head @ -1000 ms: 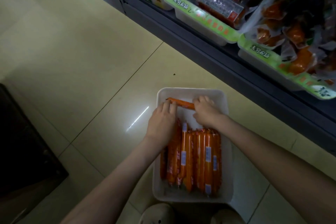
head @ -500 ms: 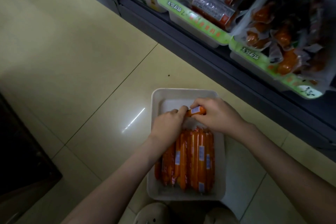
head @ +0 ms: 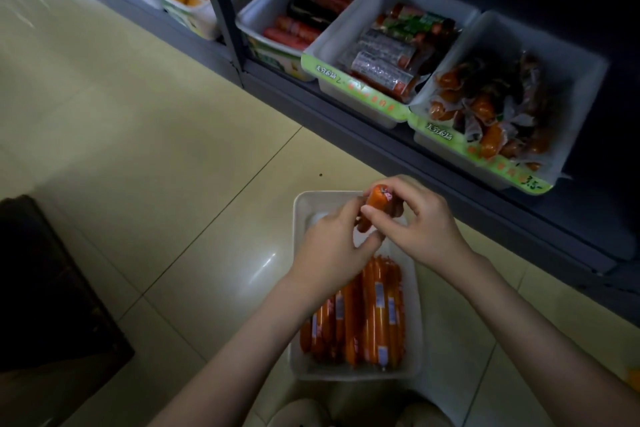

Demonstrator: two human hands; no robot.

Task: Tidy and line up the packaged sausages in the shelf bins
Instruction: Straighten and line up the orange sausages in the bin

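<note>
A white bin (head: 300, 218) stands on the floor in front of me. In its near half several orange packaged sausages (head: 374, 315) lie side by side in a row, lengthwise. Above the bin's far half my right hand (head: 422, 222) and my left hand (head: 329, 250) together hold one orange sausage (head: 375, 199), lifted and tilted with one end pointing up. My right fingers pinch its upper part and my left fingers grip its lower part, which is mostly hidden.
A low dark shelf runs across the top right with white bins: red sausages (head: 298, 24), silver-wrapped sausages (head: 384, 62) and loose wrapped orange sausages (head: 491, 114). A dark box (head: 45, 288) stands at left on the tiled floor. My shoes (head: 298, 412) are below the bin.
The single sausage lay flat across the bin's far end; both hands have lifted it and turned it upright. The view has tilted up, showing more of the shelf bins.
</note>
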